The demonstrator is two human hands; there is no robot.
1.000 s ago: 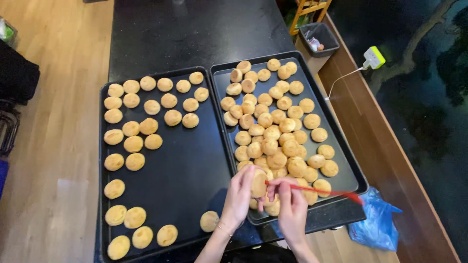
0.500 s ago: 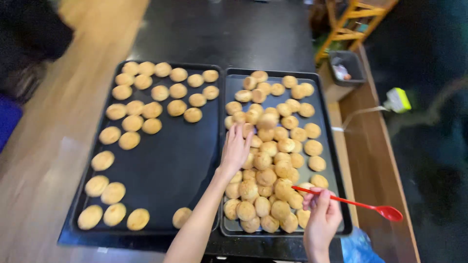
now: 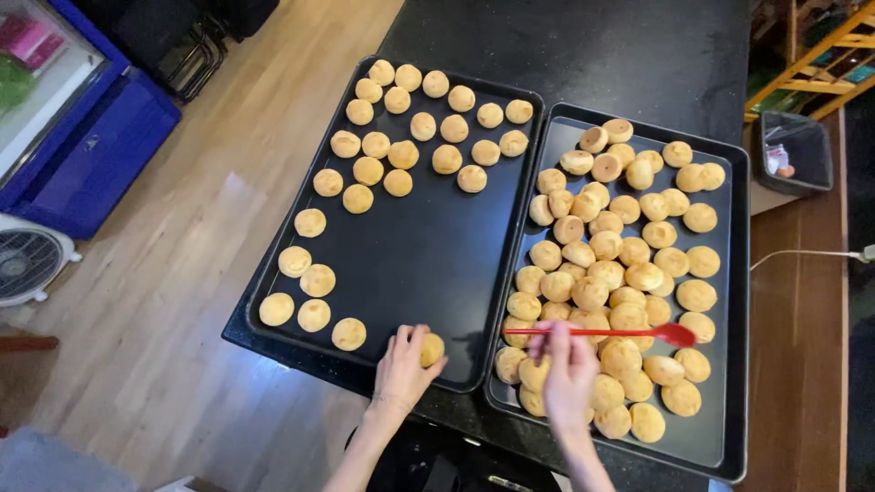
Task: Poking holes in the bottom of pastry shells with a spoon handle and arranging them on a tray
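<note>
At the bottom of the frame, the left hand (image 3: pixel 404 367) closes its fingers around a golden bun (image 3: pixel 431 349) at the near edge of the left tray (image 3: pixel 428 264). The right hand (image 3: pixel 570 375) grips a red spatula (image 3: pixel 609 333), held level over the crowded right tray (image 3: pixel 720 264). Judging by this, buns are being spaced out onto the left tray, which calls for setting this one down in line. Both trays sit on the black counter (image 3: pixel 583 46).

Golden-yellow buns (image 3: pixel 620 273) are seen on two black trays (image 3: pixel 428 264), which are carried by a black counter (image 3: pixel 592 55). A red spatula (image 3: pixel 638 333) is shown with a thin red handle. The floor (image 3: pixel 182 273) is of light brown wood. A blue cabinet (image 3: pixel 91 173) and a white fan (image 3: pixel 27 264) are visible.
</note>
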